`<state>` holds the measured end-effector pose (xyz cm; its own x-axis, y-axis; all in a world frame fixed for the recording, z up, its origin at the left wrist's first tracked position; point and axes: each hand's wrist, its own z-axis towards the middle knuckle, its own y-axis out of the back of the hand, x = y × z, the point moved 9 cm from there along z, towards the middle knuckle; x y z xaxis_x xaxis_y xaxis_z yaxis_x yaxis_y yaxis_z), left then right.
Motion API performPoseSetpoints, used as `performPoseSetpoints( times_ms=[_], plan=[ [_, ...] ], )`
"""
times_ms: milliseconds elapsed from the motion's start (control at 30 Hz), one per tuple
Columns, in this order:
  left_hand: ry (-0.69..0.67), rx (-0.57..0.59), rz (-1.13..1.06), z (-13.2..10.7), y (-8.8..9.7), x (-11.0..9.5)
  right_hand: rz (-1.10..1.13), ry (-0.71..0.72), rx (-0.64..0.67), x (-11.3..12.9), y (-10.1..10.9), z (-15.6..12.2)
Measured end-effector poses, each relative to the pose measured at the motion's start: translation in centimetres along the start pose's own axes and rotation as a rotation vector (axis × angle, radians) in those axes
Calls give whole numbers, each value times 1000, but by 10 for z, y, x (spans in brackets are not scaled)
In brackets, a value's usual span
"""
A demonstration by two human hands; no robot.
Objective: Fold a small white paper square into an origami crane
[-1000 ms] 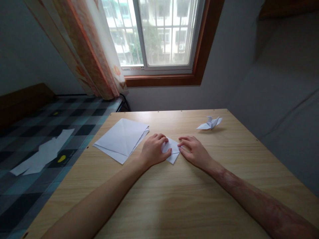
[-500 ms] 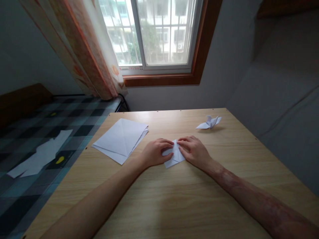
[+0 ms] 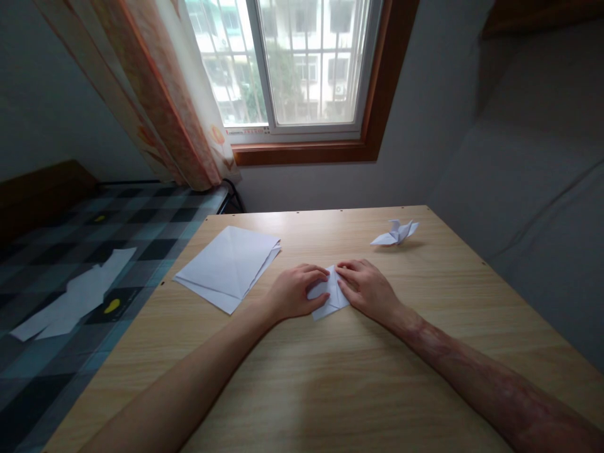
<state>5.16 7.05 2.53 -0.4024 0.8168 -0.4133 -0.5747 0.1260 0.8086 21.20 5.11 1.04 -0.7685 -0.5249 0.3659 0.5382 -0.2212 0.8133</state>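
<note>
A small folded sheet of white paper [image 3: 332, 296] lies on the table between my hands, with crease lines and a flap showing on its top. My left hand [image 3: 297, 290] grips its left side, fingers curved over the far part and thumb on the near part. On the other side, my right hand [image 3: 369, 287] has its fingertips pressed on the paper's right edge, thumb and fingers bent. Both hands cover the outer parts of the paper. Beyond my right hand stands a white origami crane [image 3: 395, 233] with its wings spread.
A stack of square white paper sheets [image 3: 231, 261] lies left of my hands on the wooden table [image 3: 302, 377]. Paper strips [image 3: 78, 296] rest on the checkered bed [image 3: 28, 371] at the left. A window [image 3: 311, 69] and a curtain [image 3: 155, 82] are beyond the table.
My hands and the folded paper hold nearly the same place. The whole view has shifted very slightly.
</note>
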Motion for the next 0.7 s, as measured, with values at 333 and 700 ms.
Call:
performPoseSetpoints(
  times_ms=[333, 700],
  plan=[
    [-48, 26, 43, 1, -6, 0, 82, -15, -10, 2, 3, -1],
    [67, -50, 138, -1, -4, 17, -15, 24, 100, 27, -3, -9]
  ],
)
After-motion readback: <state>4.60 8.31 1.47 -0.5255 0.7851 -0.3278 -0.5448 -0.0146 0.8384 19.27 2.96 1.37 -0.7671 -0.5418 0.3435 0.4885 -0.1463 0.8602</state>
